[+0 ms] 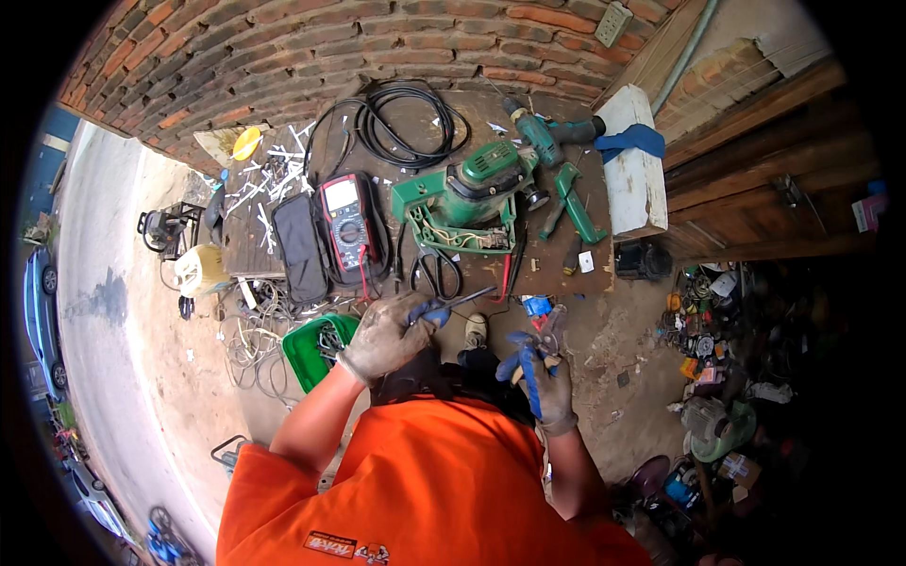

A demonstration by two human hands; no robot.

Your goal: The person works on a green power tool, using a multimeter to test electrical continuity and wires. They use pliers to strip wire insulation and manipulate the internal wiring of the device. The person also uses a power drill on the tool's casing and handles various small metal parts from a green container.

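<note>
1. Across your orange shirt (434,481), a small printed patch (330,544) and a cartoon-like figure sat near the hem of the frame, bright against the smooth cloth.
2. Your left hand (385,338), in a soiled grey glove with blue-coated fingertips, held a slim dark tool (469,298); its fingers were wrapped around one end, while the straight, narrow shaft pointed right, by the near edge of the wooden surface (550,276).
3. Your right hand (547,382), gloved in grey and blue, was raised to the right, well apart from the left. Its fingers were bent, but whether they gripped anything could not be told.
4. Ahead of you lay a green power tool (486,174), its hard plastic handle shell exposing wires, with a loose green handle piece (576,208) to its right.
5. A red-and-black multimeter (345,212), with marked dial and pale screen, rested in an unfolded dark fabric case (300,247); its lettering was too small to read.
6. Behind them were a coiled black cable (366,123), a teal drill (538,137) and a rough brick wall (377,47), with white strips (250,193) scattered at left.
</note>
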